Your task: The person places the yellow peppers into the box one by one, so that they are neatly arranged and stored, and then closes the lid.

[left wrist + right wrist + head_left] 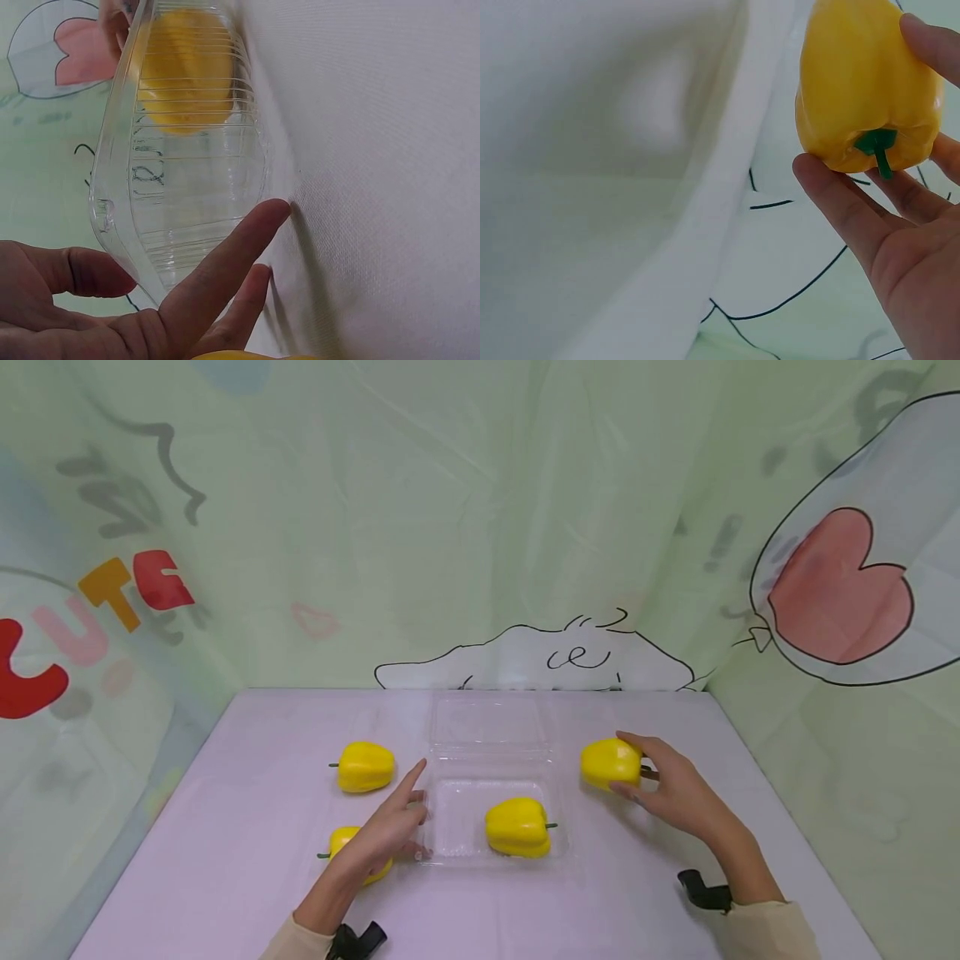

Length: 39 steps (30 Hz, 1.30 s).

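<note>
My right hand [678, 785] holds a yellow bell pepper [611, 763] between thumb and fingers, to the right of a clear plastic container [457, 860]. In the right wrist view that pepper [862, 82] is raised above the table, its green stem towards the palm. Another yellow bell pepper [517, 827] lies inside the container, at the right of its base. My left hand [390, 831] is at the container's left side, its index finger extended. Seen from the left wrist, the thumb [97, 271] is at the rim and the fingers lie along the outer wall.
The container's lid [487, 722] is folded back towards the rear of the white table [255, 827]. At left lie a yellow bell pepper [365, 767] and, partly hidden by my left hand, another pepper [341, 839]. Printed curtains [450, 527] enclose the table's back and sides.
</note>
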Tool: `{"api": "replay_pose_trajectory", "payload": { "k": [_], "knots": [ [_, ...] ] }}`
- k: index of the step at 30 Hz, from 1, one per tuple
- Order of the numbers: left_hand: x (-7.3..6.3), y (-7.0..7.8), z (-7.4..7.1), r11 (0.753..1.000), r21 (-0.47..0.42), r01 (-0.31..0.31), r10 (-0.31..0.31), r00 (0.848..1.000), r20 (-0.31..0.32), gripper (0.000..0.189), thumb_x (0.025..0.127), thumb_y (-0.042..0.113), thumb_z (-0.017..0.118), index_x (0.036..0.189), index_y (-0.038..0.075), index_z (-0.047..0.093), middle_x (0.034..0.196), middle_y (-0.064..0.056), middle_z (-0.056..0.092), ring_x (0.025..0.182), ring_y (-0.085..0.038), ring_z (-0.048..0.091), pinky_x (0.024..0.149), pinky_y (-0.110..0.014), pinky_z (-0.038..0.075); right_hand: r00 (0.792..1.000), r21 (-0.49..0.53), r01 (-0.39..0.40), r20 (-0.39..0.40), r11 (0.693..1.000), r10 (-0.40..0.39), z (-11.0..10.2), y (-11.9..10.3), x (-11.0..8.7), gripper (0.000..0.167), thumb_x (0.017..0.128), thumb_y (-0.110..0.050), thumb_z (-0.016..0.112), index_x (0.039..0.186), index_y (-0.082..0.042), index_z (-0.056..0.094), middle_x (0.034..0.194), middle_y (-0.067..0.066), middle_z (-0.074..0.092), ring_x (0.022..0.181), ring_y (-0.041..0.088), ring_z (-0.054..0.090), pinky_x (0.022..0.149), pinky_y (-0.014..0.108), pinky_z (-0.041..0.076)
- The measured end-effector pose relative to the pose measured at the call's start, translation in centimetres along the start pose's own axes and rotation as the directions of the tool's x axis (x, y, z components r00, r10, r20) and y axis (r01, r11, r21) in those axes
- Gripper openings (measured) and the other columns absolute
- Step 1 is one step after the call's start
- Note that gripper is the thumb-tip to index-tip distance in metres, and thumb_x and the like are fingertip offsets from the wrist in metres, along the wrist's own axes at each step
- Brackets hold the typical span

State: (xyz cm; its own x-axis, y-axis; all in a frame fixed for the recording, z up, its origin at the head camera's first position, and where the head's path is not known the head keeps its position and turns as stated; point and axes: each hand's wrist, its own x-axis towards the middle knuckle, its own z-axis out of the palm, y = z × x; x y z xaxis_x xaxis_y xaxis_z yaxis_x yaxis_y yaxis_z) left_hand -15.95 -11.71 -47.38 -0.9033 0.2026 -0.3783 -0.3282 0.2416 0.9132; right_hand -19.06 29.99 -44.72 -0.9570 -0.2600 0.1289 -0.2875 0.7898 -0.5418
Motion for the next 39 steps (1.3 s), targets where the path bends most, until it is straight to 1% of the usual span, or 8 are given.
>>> {"api": "replay_pose_trajectory", "payload": {
  "k": [6, 12, 17, 21, 29, 39],
  "knots": [
    [0.1, 0.0, 0.1, 1.000, 0.001, -0.011, 0.011, 1.000, 0.001, 0.083, 0.098, 0.003, 0.045, 0.172, 0.026, 0.014, 0.168, -0.034, 0.026, 0.142, -0.058, 0.045, 0.087, -0.055, 0.065, 1.000, -0.021, 0.014, -0.005, 1.000, -0.015, -0.4, -0.9, -0.1, 0.080, 0.092, -0.026, 0.084, 0.157, 0.000, 0.045, 0.150, 0.026, 0.055, 0.132, 0.045, 0.057, 0.098, 0.056, 0.060],
    [0.1, -0.1, 0.0, 1.000, -0.003, -0.009, 0.009, 1.000, 0.001, 0.083, 0.098, 0.003, 0.045, 0.172, 0.027, 0.015, 0.169, -0.034, 0.026, 0.142, -0.057, 0.045, 0.086, -0.053, 0.066, 1.000, -0.020, 0.015, 0.002, 1.000, -0.015, -0.8, -2.1, -0.2, 0.080, 0.092, -0.026, 0.083, 0.157, -0.002, 0.044, 0.152, 0.024, 0.054, 0.134, 0.043, 0.056, 0.100, 0.056, 0.060],
    [0.0, 0.0, 0.0, 1.000, 0.003, -0.009, 0.009, 1.000, 0.000, 0.083, 0.098, 0.004, 0.045, 0.172, 0.028, 0.015, 0.169, -0.033, 0.026, 0.141, -0.056, 0.046, 0.086, -0.052, 0.066, 0.999, 0.001, 0.040, 0.005, 0.999, -0.040, -0.9, -3.2, -0.1, 0.079, 0.093, -0.028, 0.082, 0.158, -0.003, 0.045, 0.155, 0.022, 0.053, 0.137, 0.042, 0.054, 0.101, 0.055, 0.059],
    [0.0, 0.0, 0.0, 1.000, 0.002, -0.012, 0.012, 1.000, 0.003, 0.083, 0.098, 0.004, 0.045, 0.172, 0.029, 0.015, 0.169, -0.033, 0.026, 0.141, -0.054, 0.047, 0.087, -0.052, 0.066, 0.999, 0.013, 0.053, 0.000, 0.998, -0.053, -0.9, -3.9, 0.0, 0.079, 0.093, -0.029, 0.083, 0.158, -0.003, 0.045, 0.154, 0.022, 0.054, 0.136, 0.042, 0.056, 0.099, 0.056, 0.060],
    [0.0, -0.1, 0.0, 1.000, 0.001, -0.010, 0.010, 1.000, 0.005, 0.083, 0.099, 0.004, 0.046, 0.172, 0.028, 0.015, 0.169, -0.032, 0.026, 0.140, -0.053, 0.048, 0.086, -0.049, 0.067, 0.999, 0.023, 0.054, 0.002, 0.998, -0.054, -0.1, -4.3, 0.4, 0.080, 0.092, -0.026, 0.083, 0.158, -0.005, 0.044, 0.154, 0.019, 0.055, 0.136, 0.040, 0.057, 0.101, 0.054, 0.060],
    [-0.1, 0.0, -0.1, 1.000, -0.001, -0.018, 0.018, 1.000, 0.009, 0.082, 0.099, 0.004, 0.045, 0.172, 0.028, 0.014, 0.169, -0.033, 0.026, 0.139, -0.054, 0.048, 0.083, -0.047, 0.067, 0.996, 0.051, 0.093, -0.015, 0.994, -0.092, 0.5, -4.8, 0.8, 0.078, 0.092, -0.027, 0.083, 0.157, -0.005, 0.046, 0.153, 0.018, 0.056, 0.134, 0.039, 0.059, 0.098, 0.052, 0.062]
  ]
}}
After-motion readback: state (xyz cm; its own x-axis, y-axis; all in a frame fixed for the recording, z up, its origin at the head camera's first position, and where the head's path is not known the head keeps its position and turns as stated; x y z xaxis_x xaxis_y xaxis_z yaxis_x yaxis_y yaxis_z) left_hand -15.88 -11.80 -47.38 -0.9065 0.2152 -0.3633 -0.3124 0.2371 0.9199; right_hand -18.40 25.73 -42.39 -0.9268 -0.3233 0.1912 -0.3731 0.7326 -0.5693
